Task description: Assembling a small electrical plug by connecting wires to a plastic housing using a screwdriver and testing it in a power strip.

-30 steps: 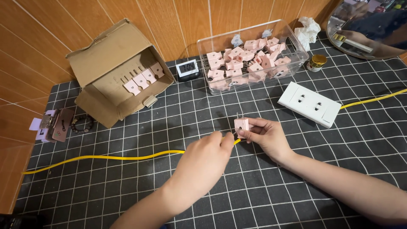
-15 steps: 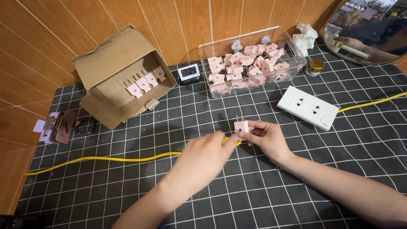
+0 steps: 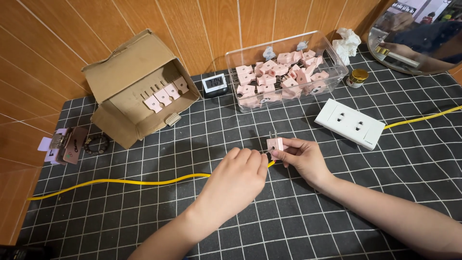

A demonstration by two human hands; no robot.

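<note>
Partly hidden under the left hand (image 3: 238, 175), the end of the yellow cable (image 3: 120, 182) cannot be seen where it meets the pink plug (image 3: 275, 144); that hand's fingers curl shut on the cable, their tips out of sight. Near the table's (image 3: 298, 226) middle, the right hand (image 3: 303, 156) pinches the plug between thumb and fingers, prongs up. Bare checked cloth lies open toward the near edge. Along the far edge stand a cardboard box (image 3: 137, 86), a clear bin (image 3: 288, 72) of pink plugs, and a white socket strip (image 3: 350, 123).
</note>
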